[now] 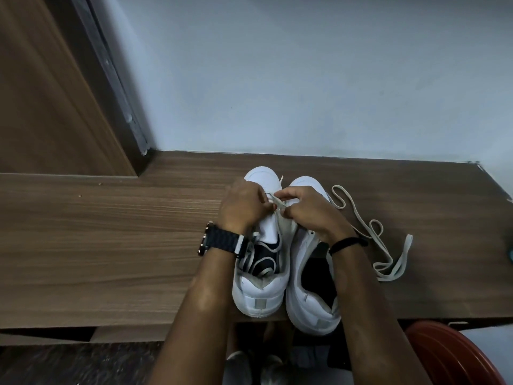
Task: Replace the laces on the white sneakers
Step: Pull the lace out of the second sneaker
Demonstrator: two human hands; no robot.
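Two white sneakers [286,262] side by side on the worktop [111,232]; left hand [243,204] and right hand [308,209] both pinching a lace [274,200] near the toes; loose lace [369,232] just beside; lacing probably only starting, most holes left.

The brown wood-grain counter [111,232] lies bare to the left of the pair of white sneakers [286,262]. To their right a loose pale flat lace [369,232] sprawls in loops. Behind, the pale wall [305,79] closes that side; possibly a red round stool [449,354] crowds the near right corner.
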